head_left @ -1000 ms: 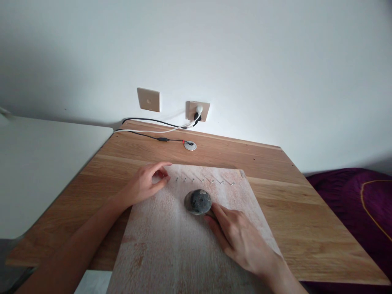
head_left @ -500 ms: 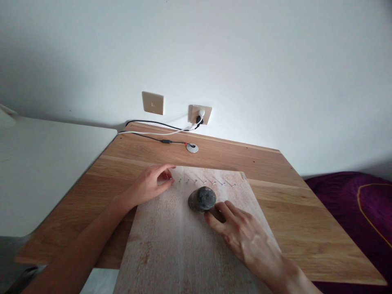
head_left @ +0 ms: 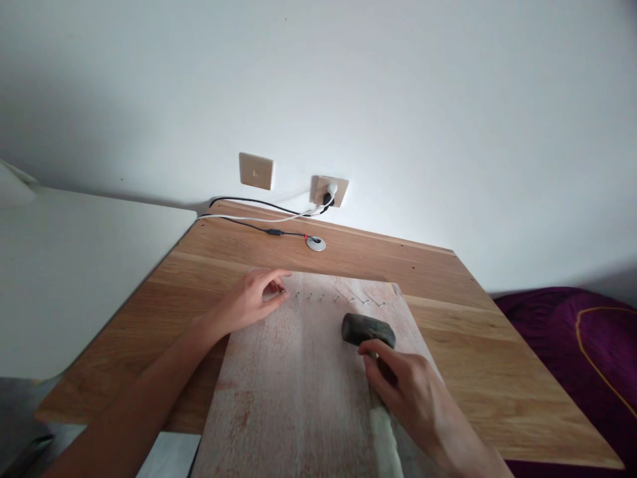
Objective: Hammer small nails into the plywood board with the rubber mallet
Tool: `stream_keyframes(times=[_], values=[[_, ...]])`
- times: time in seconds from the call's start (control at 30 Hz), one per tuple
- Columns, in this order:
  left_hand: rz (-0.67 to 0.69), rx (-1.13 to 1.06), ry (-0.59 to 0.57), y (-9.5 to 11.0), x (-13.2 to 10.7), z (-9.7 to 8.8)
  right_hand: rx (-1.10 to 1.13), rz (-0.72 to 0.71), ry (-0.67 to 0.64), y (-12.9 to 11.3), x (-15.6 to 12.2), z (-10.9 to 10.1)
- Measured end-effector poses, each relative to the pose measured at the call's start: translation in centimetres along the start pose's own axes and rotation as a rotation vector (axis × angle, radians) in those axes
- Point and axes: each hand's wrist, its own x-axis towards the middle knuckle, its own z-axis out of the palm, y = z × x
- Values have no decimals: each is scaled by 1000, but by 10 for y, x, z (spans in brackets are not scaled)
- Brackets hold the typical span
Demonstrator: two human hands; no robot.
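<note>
White wall (head_left: 448, 119), wooden table (head_left: 497, 372), purple fabric (head_left: 542, 332) (seemingly padded)

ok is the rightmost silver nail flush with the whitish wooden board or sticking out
Sticking out: the nail rises visibly from the board.

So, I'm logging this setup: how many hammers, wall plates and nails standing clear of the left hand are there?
Hammers: 1
Wall plates: 2
Nails clear of the left hand: 7
Total: 10
I can't tell for certain whether the left hand holds another nail.
</note>
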Motion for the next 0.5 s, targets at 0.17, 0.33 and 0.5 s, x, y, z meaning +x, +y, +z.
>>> stream_keyframes(times=[0.17, 0.33, 0.5], values=[[9, 2, -11, 0, 1, 0, 9, 86, 106, -1, 0, 6], [10, -4, 1, 0, 1, 0, -42, 86, 184, -13, 2, 17], [23, -19, 12, -2, 1, 0, -154, 52, 208, -16, 1, 36]])
